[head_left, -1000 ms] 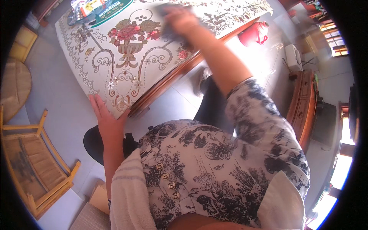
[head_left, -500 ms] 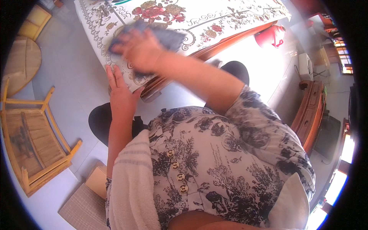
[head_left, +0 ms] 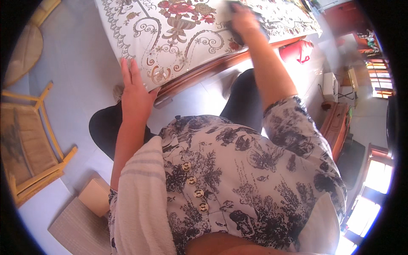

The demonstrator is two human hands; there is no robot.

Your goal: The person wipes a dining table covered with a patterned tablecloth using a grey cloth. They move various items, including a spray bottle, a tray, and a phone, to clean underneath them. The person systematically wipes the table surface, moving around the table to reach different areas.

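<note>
A white tablecloth [head_left: 187, 44] printed with red flowers and brown scrolls covers the wooden table [head_left: 204, 70]. My right hand [head_left: 245, 21] is out over its right part, gripping a dark blue-grey cloth [head_left: 236, 36] pressed against the tablecloth. Motion blurs that hand a little, and part of the cloth lies hidden under it. At the table's near left corner rests my left hand [head_left: 137, 95], its fingers stretched along the tablecloth's edge and its thumb apart. Nothing is held in it.
A yellow wooden chair [head_left: 32, 142] stands to the left, with cardboard boxes [head_left: 95, 197] below it on the floor. Beyond the table's right edge is a red bag [head_left: 297, 52]. A wooden cabinet [head_left: 335, 123] stands farther right.
My right hand has swept the dark cloth from the near left of the table to the right and away from me. My left hand keeps its place at the corner.
</note>
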